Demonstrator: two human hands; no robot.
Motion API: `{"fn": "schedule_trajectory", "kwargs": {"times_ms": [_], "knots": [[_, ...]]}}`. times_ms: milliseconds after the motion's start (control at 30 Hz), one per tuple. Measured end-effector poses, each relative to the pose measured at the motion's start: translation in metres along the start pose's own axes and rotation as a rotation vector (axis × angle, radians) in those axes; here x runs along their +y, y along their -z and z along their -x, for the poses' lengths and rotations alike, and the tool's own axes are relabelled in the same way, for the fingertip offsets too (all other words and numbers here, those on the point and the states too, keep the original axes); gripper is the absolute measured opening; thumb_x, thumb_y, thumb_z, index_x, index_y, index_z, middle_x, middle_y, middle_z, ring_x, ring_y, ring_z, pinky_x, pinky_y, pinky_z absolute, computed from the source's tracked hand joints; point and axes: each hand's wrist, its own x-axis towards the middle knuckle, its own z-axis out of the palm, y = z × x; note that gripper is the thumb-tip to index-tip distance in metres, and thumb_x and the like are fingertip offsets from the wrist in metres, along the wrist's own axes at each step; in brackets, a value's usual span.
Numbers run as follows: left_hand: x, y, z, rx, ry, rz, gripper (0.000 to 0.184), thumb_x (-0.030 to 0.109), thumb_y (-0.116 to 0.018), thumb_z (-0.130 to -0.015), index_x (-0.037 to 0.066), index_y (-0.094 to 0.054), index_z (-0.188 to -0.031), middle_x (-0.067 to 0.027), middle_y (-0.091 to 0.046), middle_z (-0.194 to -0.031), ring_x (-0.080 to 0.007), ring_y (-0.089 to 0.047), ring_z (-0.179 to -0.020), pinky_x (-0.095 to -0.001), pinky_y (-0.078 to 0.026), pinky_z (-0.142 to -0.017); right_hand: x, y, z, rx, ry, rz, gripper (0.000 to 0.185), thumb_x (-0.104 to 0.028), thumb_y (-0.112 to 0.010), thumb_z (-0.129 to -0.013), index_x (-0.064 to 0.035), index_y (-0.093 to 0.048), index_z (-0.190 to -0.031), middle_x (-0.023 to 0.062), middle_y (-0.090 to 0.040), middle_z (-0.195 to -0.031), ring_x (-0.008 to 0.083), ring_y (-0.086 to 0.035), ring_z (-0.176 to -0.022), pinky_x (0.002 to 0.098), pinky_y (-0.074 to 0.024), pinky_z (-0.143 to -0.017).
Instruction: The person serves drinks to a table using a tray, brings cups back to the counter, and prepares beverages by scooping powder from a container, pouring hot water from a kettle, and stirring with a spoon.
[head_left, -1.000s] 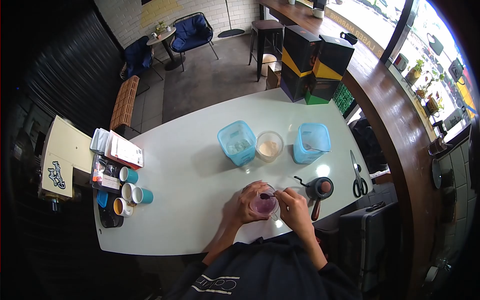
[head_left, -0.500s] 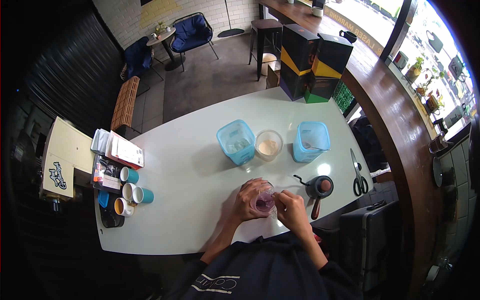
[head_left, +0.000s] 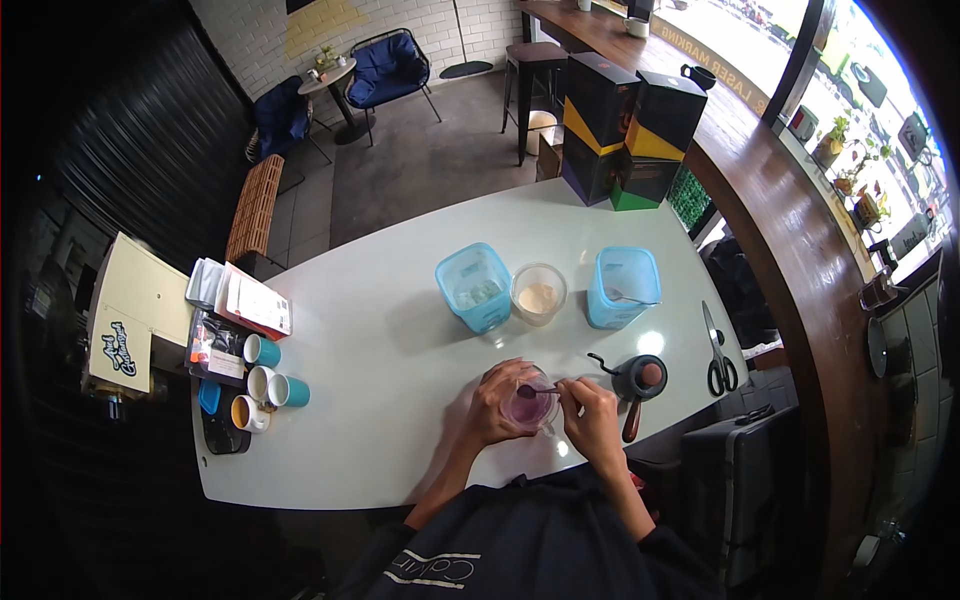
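My left hand (head_left: 492, 408) is wrapped around the left side of a clear glass cup (head_left: 530, 412) with purple contents, standing at the near side of the table. In my right hand (head_left: 594, 422), the fingers pinch the handle of a spoon (head_left: 530, 392). Its dark-looking bowl is over the mouth of the cup, and the handle lies nearly level. Beyond the cup are a blue container with ice (head_left: 474, 290), a clear tub of pale powder (head_left: 539, 296) and another blue container (head_left: 623, 290) with a utensil inside.
To the right lie a dark grinder-like device (head_left: 640, 378) with a wooden handle and black scissors (head_left: 717, 360). Black boxes (head_left: 632, 130) are stacked at the table's far right. Several cups (head_left: 288, 391) stand at the left, near papers and packets (head_left: 255, 300).
The spoon has come up out of the purple contents and tilted toward level, so its bowl now shows above the cup. My right hand rotated slightly; my left hand stayed around the cup.
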Motion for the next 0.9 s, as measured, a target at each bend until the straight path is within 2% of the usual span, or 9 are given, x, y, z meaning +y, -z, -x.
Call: {"fn": "schedule_trajectory", "kwargs": {"times_ms": [67, 167, 267, 400, 467, 567, 633, 733, 900], "knots": [[0.000, -0.001, 0.001, 0.006, 0.019, 0.007, 0.083, 0.030, -0.092, -0.049, 0.011, -0.062, -0.125, -0.0111, -0.062, -0.130, -0.0340, -0.056, -0.125, -0.0458, -0.044, -0.107, 0.002, 0.003, 0.001, -0.148, -0.006, 0.019, 0.009, -0.002, -0.066, -0.089, 0.0062, -0.069, -0.090, 0.0170, -0.064, -0.071, 0.0271, -0.062, -0.058, 0.0355, -0.0459, -0.056], [-0.003, -0.003, 0.002, 0.010, 0.033, -0.027, 0.084, 0.029, -0.093, -0.048, 0.010, -0.062, -0.125, -0.0115, -0.062, -0.130, -0.0338, -0.056, -0.125, -0.0455, -0.044, -0.107, -0.006, 0.002, 0.001, -0.161, -0.050, -0.098, 0.010, -0.003, -0.066, -0.089, 0.0065, -0.069, -0.090, 0.0168, -0.065, -0.070, 0.0245, -0.061, -0.057, 0.0333, -0.0463, -0.056], [-0.004, -0.001, 0.003, -0.009, 0.028, -0.051, 0.080, 0.026, -0.094, -0.054, 0.005, -0.061, -0.123, -0.0155, -0.062, -0.128, -0.0351, -0.056, -0.125, -0.0461, -0.046, -0.105, -0.007, -0.003, 0.000, -0.121, -0.100, -0.085, 0.011, -0.004, -0.067, -0.089, 0.0064, -0.070, -0.090, 0.0164, -0.065, -0.069, 0.0209, -0.062, -0.057, 0.0310, -0.0474, -0.057], [-0.008, -0.006, 0.011, 0.104, 0.116, 0.013, 0.089, 0.025, -0.096, -0.054, 0.003, -0.054, -0.129, -0.0153, -0.063, -0.123, -0.0297, -0.062, -0.116, -0.0425, -0.051, -0.097, -0.002, -0.012, 0.001, -0.131, -0.131, -0.098, 0.012, -0.005, -0.067, -0.090, 0.0063, -0.070, -0.093, 0.0138, -0.064, -0.066, 0.0168, -0.063, -0.058, 0.0297, -0.0485, -0.059], [-0.007, -0.007, 0.015, 0.135, 0.193, 0.046, 0.091, 0.024, -0.097, -0.055, 0.003, -0.052, -0.131, -0.0146, -0.063, -0.122, -0.0271, -0.064, -0.112, -0.0407, -0.053, -0.094, -0.003, -0.015, 0.002, -0.198, -0.250, -0.227, 0.016, -0.008, -0.068, -0.089, 0.0047, -0.069, -0.099, 0.0178, -0.067, -0.073, 0.0200, -0.061, -0.057, 0.0344, -0.0476, -0.058], [-0.011, -0.007, 0.023, 0.144, 0.298, 0.126, 0.093, 0.025, -0.097, -0.056, 0.002, -0.050, -0.133, -0.0131, -0.064, -0.120, -0.0225, -0.066, -0.105, -0.0368, -0.055, -0.091, -0.006, -0.017, 0.002, -0.271, -0.202, -0.200, 0.024, -0.010, -0.070, -0.089, 0.0040, -0.064, -0.108, 0.0147, -0.065, -0.071, 0.0181, -0.061, -0.058, 0.0336, -0.0483, -0.059], [-0.013, -0.008, 0.028, 0.133, 0.392, 0.231, 0.093, 0.034, -0.096, -0.058, 0.001, -0.050, -0.131, -0.0171, -0.058, -0.128, -0.0297, -0.061, -0.117, -0.0394, -0.051, -0.097, -0.008, -0.020, 0.002, -0.304, -0.203, -0.179, 0.034, -0.011, -0.072, -0.088, 0.0023, -0.058, -0.115, 0.0129, -0.063, -0.076, 0.0177, -0.061, -0.059, 0.0330, -0.0482, -0.059], [-0.014, -0.008, 0.032, 0.129, 0.385, 0.261, 0.097, 0.035, -0.095, -0.059, 0.001, -0.047, -0.136, -0.0189, -0.055, -0.132, -0.0313, -0.059, -0.120, -0.0400, -0.050, -0.100, -0.013, -0.023, 0.004, -0.270, -0.230, -0.220, 0.034, -0.012, -0.074, -0.088, 0.0009, -0.054, -0.113, 0.0074, -0.060, -0.081, 0.0124, -0.057, -0.062, 0.0281, -0.0447, -0.058], [0.004, 0.012, 0.032, 0.151, 0.354, 0.175, 0.098, 0.036, -0.093, -0.063, 0.001, -0.043, -0.141, -0.0208, -0.051, -0.137, -0.0349, -0.052, -0.128, -0.0434, -0.045, -0.106, -0.010, -0.031, 0.009, -0.223, -0.190, -0.071, 0.030, -0.013, -0.073, -0.089, 0.0009, -0.053, -0.107, 0.0065, -0.058, -0.078, 0.0131, -0.056, -0.063, 0.0290, -0.0445, -0.059]]}}
